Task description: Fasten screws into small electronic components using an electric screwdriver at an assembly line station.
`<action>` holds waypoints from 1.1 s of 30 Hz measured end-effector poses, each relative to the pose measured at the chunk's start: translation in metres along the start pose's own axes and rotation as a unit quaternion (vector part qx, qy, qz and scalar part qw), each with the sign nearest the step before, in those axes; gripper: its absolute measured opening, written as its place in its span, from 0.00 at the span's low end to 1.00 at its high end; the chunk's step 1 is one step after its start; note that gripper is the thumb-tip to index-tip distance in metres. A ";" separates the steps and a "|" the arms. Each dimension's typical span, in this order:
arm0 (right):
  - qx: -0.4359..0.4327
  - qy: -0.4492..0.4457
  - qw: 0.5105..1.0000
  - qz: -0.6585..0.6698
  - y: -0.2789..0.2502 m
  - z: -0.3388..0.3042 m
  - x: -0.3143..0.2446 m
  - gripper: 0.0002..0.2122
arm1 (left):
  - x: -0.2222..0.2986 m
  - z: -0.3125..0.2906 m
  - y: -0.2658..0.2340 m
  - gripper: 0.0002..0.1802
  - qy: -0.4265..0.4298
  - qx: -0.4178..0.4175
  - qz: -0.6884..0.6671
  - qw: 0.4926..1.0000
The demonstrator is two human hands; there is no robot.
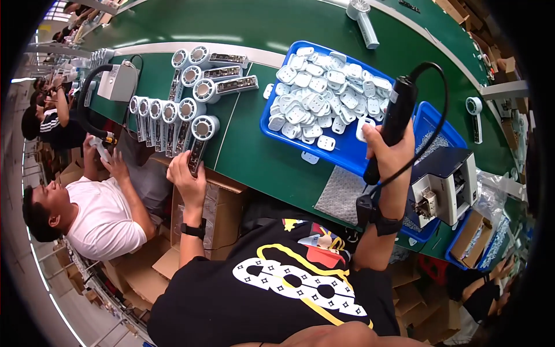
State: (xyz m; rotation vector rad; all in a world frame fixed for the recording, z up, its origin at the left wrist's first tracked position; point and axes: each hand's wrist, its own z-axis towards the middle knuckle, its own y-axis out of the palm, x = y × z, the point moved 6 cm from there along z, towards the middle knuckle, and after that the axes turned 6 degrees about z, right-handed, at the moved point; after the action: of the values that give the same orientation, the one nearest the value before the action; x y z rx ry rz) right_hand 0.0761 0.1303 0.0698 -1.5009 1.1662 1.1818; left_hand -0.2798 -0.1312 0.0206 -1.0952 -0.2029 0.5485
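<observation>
The black shirt (pixel 277 289) sits nearest, the left hand (pixel 188 173) has its grip closed on a fan part (pixel 199 139) at the near surface (pixel 254 150) edge, so keep it flat while the right hand (pixel 390 153), wrapped tight round the black screwdriver (pixel 396 124), comes straight down.

My green worktop (pixel 254 150) carries a row of grey fan bodies (pixel 173 118) at the left, with a grey box (pixel 118 82) beyond them. A blue tray (pixel 347 151) of white plastic parts (pixel 324 95) sits in the middle, and a small blue-topped machine (pixel 445 185) stands at the right.
</observation>
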 end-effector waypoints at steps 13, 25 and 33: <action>-0.080 0.119 0.957 0.251 -0.027 -0.129 0.001 0.33 | 0.263 0.033 -0.076 0.44 0.248 -0.225 -0.765 0.549; 0.259 -0.157 0.939 0.162 -0.109 -0.138 0.016 0.28 | 0.362 0.008 -0.062 0.32 0.445 -0.284 -0.675 0.515; 0.403 -0.301 0.863 0.047 -0.165 -0.111 -0.033 0.26 | 0.358 0.008 -0.071 0.34 0.387 -0.203 -0.718 0.542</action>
State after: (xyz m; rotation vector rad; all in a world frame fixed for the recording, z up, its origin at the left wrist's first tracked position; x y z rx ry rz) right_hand 0.2525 0.0571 0.1343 -0.3941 1.0812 0.9281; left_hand 0.0440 0.0360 0.0482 -1.1183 -0.3700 -1.5630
